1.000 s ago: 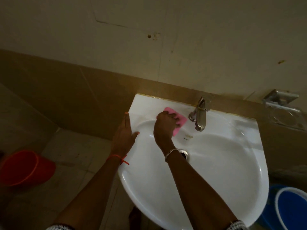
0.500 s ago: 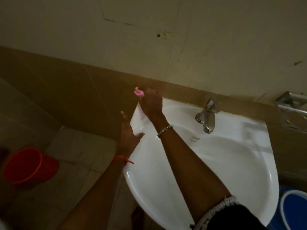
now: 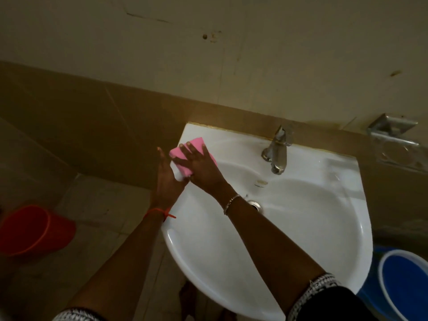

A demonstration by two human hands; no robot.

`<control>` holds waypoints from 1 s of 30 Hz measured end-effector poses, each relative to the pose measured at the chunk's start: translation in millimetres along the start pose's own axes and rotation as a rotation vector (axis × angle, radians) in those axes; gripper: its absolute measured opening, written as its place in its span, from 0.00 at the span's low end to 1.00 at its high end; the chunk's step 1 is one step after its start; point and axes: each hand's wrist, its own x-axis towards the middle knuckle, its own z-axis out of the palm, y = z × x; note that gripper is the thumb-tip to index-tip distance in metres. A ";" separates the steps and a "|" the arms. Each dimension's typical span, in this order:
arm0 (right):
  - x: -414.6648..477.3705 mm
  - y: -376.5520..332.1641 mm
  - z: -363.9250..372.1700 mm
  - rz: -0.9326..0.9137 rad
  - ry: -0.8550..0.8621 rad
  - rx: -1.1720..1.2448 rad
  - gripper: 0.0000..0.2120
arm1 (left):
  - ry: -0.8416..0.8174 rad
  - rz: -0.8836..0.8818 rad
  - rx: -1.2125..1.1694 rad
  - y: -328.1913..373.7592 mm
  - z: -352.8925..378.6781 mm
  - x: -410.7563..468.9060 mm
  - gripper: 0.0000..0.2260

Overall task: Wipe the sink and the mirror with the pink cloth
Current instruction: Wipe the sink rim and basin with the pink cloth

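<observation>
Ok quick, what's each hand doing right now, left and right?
Left hand: open, resting on the white ceramic sink's left rim, holding nothing.
Right hand: open, fingers spread, pressing the flat pink cloth onto the rim.

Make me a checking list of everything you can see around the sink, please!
Surface: white sink, basin bare, drain open; tap at the back rim.
Job's things: pink cloth folded flat on the sink's back left corner; no mirror in view.
Clutter: nothing seen on the sink.
Grippers: right hand spread flat on the cloth, pressing it down; left hand open, resting against the sink's left edge beside the cloth.
Cables: nothing seen.
Surroundings: red bucket on the floor to the left; blue bucket at lower right; metal soap holder on the wall at right; marks and a small hole on the wall above.
</observation>
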 end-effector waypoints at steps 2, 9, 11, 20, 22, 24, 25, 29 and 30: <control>-7.2 6.2 -0.2 -0.038 0.059 0.028 0.29 | -0.004 0.038 0.017 -1.0 -0.2 -0.4 0.46; -69.3 56.1 7.4 -0.003 0.146 -0.120 0.34 | -0.071 0.119 0.238 2.1 7.8 -1.4 0.40; -78.0 64.8 4.2 -0.001 0.106 -0.135 0.34 | -0.069 0.111 0.291 -3.5 3.7 2.4 0.39; -127.0 90.1 0.9 0.094 0.134 -0.102 0.25 | -0.104 0.119 0.312 -7.8 5.8 4.7 0.36; -138.3 92.9 -3.4 0.095 0.184 -0.082 0.21 | -0.099 0.119 0.326 -7.5 6.4 3.6 0.35; -146.9 93.8 -5.4 0.092 0.243 -0.061 0.16 | -0.095 0.119 0.335 -6.4 5.9 2.8 0.35; -150.2 94.7 -5.7 0.096 0.265 -0.040 0.15 | -0.094 0.118 0.338 -6.2 6.0 2.4 0.35; -159.9 103.6 -6.5 0.150 0.306 0.001 0.13 | -0.087 0.114 0.355 -3.6 6.9 0.4 0.35; -161.7 103.1 -6.7 0.176 0.309 -0.003 0.13 | -0.088 0.111 0.361 -3.1 7.0 -0.1 0.35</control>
